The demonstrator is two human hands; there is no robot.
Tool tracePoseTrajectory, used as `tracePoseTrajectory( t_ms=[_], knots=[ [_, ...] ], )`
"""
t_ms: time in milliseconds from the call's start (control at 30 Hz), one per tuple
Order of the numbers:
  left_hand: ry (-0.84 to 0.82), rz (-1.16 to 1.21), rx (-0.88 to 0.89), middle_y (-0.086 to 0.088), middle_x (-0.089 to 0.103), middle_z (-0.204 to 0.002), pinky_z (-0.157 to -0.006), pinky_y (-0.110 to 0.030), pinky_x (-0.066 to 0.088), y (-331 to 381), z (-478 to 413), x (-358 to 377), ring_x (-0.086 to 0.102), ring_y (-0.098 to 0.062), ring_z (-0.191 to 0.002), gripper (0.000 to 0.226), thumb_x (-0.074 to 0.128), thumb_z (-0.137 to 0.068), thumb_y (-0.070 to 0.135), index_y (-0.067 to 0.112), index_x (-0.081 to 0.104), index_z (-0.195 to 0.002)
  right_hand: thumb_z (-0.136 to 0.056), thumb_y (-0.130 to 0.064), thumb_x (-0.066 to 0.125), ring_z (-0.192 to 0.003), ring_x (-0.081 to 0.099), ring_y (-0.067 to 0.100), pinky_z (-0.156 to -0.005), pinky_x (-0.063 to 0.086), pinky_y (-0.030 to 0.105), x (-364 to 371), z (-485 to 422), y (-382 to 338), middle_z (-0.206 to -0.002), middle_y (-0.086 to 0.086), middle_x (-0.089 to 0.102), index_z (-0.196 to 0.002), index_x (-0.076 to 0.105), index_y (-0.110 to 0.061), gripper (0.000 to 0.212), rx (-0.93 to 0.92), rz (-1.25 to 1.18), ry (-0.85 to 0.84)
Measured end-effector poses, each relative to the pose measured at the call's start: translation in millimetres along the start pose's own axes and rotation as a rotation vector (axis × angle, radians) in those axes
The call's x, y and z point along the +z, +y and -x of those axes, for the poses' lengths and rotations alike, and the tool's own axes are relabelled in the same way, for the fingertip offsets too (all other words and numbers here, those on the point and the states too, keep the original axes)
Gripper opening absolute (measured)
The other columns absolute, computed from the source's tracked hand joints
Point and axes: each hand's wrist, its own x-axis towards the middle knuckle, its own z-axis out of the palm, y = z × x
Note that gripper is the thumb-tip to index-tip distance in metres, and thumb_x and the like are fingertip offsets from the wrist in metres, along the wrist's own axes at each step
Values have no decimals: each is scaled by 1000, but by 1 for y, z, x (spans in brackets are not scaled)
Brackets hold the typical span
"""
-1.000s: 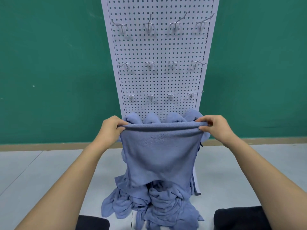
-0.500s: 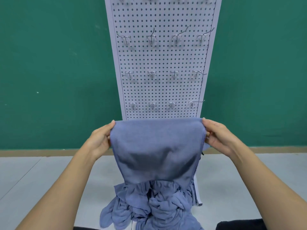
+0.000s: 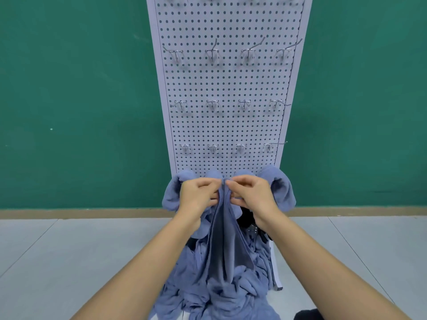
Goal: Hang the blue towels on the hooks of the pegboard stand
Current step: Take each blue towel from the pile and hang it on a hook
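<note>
Pinching a gathered blue towel [image 3: 222, 241] at its top edge, the left hand [image 3: 199, 195] and the right hand [image 3: 252, 194] meet knuckle to knuckle, fingers curled into the cloth. The towel drops toward 6 o'clock onto a heap of blue towels [image 3: 215, 294] on the floor [image 3: 69, 250]. At 12 o'clock stands the pegboard stand [image 3: 225, 125] with its rows of hooks [image 3: 212, 103]. Blue folds [image 3: 285, 189] at 3 and 9 o'clock of the hands seem to hang from a lower row, hidden from view.

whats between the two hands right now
In the head view, only a gathered fold of the blue towel runs between the left hand and the right hand. Both pinch it at its top, fingertips almost meeting.
</note>
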Motion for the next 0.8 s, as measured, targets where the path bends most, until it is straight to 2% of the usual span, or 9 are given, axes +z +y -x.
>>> tracePoseTrajectory(
  t_ms=[100,200,267,333,467,600,700,733,800],
  knots=[
    [-35,24,39,-5,75,-85,-65,-17,56,1,2,1,72,-12,-77,10,65,-90,19,12,72,-89,-88,-12,68,-69,66,12,-73,60,27,1,4,-4,-82,8,68,-104,67,1,21,-10,-14,3],
    [-127,36,69,3,76,-84,-68,-14,53,3,3,-3,71,-4,-79,12,71,-85,22,15,71,-94,-94,-11,58,-85,70,20,-80,59,28,-4,7,-7,-98,16,72,-107,66,3,21,-10,-107,-94],
    [-167,32,82,4,75,-85,-71,-14,53,4,2,-5,70,-4,-82,12,73,-82,18,17,69,-93,-97,-8,51,-88,70,21,-82,58,27,-8,8,-11,-100,17,72,-107,66,2,21,3,-182,-144],
    [-154,56,64,4,74,-85,-69,-14,53,4,0,-7,68,-6,-80,9,70,-85,13,16,68,-93,-97,-8,51,-85,68,17,-78,57,23,-14,7,-14,-98,14,70,-103,67,-3,17,-32,-192,-125],
    [-175,64,52,4,71,-81,-63,-13,51,6,-1,-8,64,-2,-69,8,62,-91,10,9,68,-96,-91,-9,62,-80,60,4,-75,49,12,-35,0,-19,-91,-4,67,-93,66,-15,8,-299,164,16],
    [-208,52,72,3,70,-78,-63,-14,52,8,1,-8,63,-4,-66,10,59,-93,10,7,68,-98,-84,-16,72,-85,58,4,-76,46,14,-38,0,-10,-93,-9,66,-93,64,-19,12,-386,414,-192],
    [-176,31,82,1,69,-82,-67,-16,51,10,-1,-10,63,-6,-72,13,55,-94,9,7,67,-99,-81,-25,74,-71,50,4,-70,42,14,-36,-3,0,-85,-6,64,-91,63,-22,15,-389,542,-281],
    [-162,46,79,0,68,-80,-65,-17,51,12,0,-11,62,-7,-70,15,53,-95,8,8,67,-96,-81,-30,74,-71,48,4,-69,40,14,-38,-5,2,-83,-4,64,-89,62,-24,16,-392,619,-297],
    [-119,62,86,4,65,-69,-56,-17,46,17,0,-16,56,-6,-59,20,49,-95,7,11,67,-89,-83,-44,69,-82,47,10,-72,37,23,-43,-9,5,-84,-5,63,-84,61,-23,22,-449,929,-305]
  ],
)
